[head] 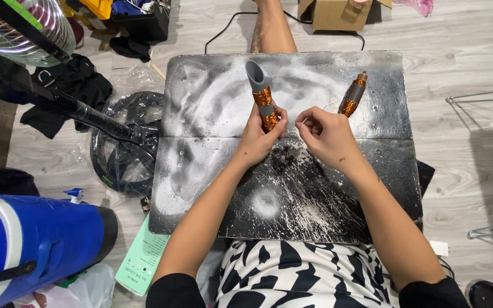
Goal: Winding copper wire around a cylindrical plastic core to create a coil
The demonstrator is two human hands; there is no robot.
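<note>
My left hand [259, 136] grips a grey tube [256, 81] wound with bands of copper-coloured wire, holding it tilted up over the dark board [292, 194]. My right hand [325, 134] is just to its right, fingers pinched together as if on a thin strand that I cannot make out clearly. A second wire-wrapped piece [352, 94], brown with copper bands, lies on the board beyond my right hand, untouched.
The board is stained with white spray marks and rests on a wooden floor. A blue drum [29, 239], a black coiled bundle [125, 148] and a fan [24, 28] sit left. A cardboard box [334, 13] is at the back. Someone's leg [271, 28] shows beyond the board.
</note>
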